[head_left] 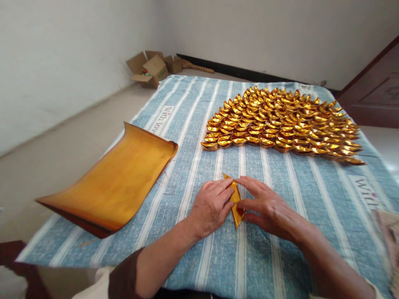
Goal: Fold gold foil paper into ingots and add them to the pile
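A narrow folded strip of gold paper (236, 202) lies on the blue striped cloth (274, 249) between my hands. My left hand (209, 206) presses its left edge with the fingertips. My right hand (268, 205) pinches the strip from the right, thumb and fingers on it. To the left lies a curled stack of gold paper sheets (115, 178). Farther back, many finished gold paper ingots (280, 122) sit in tight rows.
The cloth covers a low surface whose left edge drops to a pale floor (62, 145). Open cardboard boxes (152, 68) stand in the far corner by the white wall. A dark wooden door (374, 91) is at the right.
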The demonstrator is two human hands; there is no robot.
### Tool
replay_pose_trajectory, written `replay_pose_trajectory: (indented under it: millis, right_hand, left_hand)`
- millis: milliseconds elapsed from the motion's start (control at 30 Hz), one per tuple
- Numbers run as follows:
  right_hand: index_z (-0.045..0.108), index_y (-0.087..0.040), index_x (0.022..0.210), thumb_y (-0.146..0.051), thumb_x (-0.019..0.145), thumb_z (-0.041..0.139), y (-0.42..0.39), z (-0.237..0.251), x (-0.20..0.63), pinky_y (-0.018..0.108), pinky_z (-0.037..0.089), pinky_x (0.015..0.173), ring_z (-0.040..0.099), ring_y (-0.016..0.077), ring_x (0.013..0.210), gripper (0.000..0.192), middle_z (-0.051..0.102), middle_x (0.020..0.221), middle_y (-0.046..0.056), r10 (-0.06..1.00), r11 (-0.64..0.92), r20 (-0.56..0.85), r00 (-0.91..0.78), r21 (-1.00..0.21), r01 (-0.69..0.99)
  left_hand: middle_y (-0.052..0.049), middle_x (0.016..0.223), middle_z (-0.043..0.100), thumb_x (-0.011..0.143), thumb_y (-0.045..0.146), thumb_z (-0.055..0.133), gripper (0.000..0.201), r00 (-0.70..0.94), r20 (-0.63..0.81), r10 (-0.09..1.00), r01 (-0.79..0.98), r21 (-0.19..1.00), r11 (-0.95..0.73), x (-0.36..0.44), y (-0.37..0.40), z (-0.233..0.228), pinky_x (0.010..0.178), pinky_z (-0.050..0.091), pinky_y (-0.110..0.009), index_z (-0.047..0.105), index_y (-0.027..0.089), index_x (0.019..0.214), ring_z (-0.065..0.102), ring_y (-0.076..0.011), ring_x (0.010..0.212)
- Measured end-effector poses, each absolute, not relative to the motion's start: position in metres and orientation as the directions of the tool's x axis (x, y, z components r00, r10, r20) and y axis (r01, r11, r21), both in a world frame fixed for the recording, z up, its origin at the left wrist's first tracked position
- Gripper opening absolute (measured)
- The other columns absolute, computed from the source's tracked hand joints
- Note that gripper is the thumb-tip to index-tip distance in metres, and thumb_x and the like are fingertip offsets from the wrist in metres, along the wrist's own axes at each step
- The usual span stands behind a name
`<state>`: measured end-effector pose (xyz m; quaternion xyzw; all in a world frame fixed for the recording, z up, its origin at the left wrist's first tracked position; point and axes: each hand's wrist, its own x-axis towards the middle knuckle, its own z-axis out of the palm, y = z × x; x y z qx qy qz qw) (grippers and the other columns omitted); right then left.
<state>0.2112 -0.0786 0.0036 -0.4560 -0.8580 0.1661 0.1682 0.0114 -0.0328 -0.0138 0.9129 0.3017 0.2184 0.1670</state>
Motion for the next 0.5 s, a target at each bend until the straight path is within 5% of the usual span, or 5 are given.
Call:
replay_pose_trajectory:
  millis: [500]
  right_hand:
    - [0.071, -0.025, 0.087, -0.025, 0.086, 0.062, -0.0779, -0.0012, 0.2120, 0.046, 0.039, 0.107, 0.040, 0.0291, 0.130, 0.009, 0.046, 0.138, 0.007, 0.824, 0.554, 0.189, -0.534, -0.463, 0.692]
  left_hand:
    - [-0.012, 0.128, 0.059, 0.085, 0.020, 0.056, 0.028, 0.726, 0.241, 0.645, 0.489, 0.478, -0.730, 0.0117, -0.0324, -0.0081, 0.096, 0.042, -0.045, 0.059, 0.015, 0.112, 0.054, -0.0248, 0.118]
